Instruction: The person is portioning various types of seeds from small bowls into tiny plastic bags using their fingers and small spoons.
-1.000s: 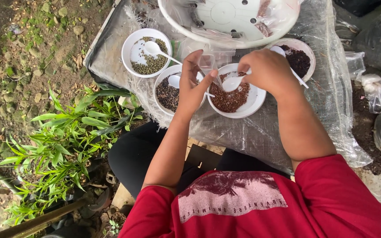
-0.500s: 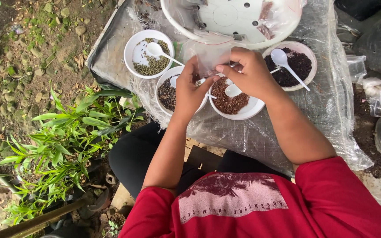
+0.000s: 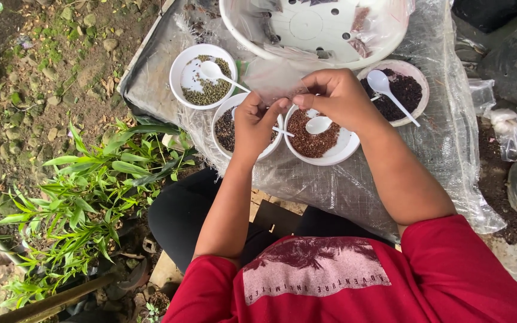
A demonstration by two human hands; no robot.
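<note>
A plastic-covered table (image 3: 450, 149) bears a big white basin (image 3: 312, 30) and bowls of seeds (image 3: 315, 140). Above the bowls, the left hand (image 3: 255, 122) and right hand (image 3: 336, 96) pinch a small clear plastic bag (image 3: 276, 78) between closed fingertips. It looks light, limp and slippery, best gripped at its top edge.

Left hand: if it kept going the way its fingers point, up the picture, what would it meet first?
Probably the clear bag that the left hand and right hand pinch together; beyond it, the big white basin. Depth is hard to judge.
</note>
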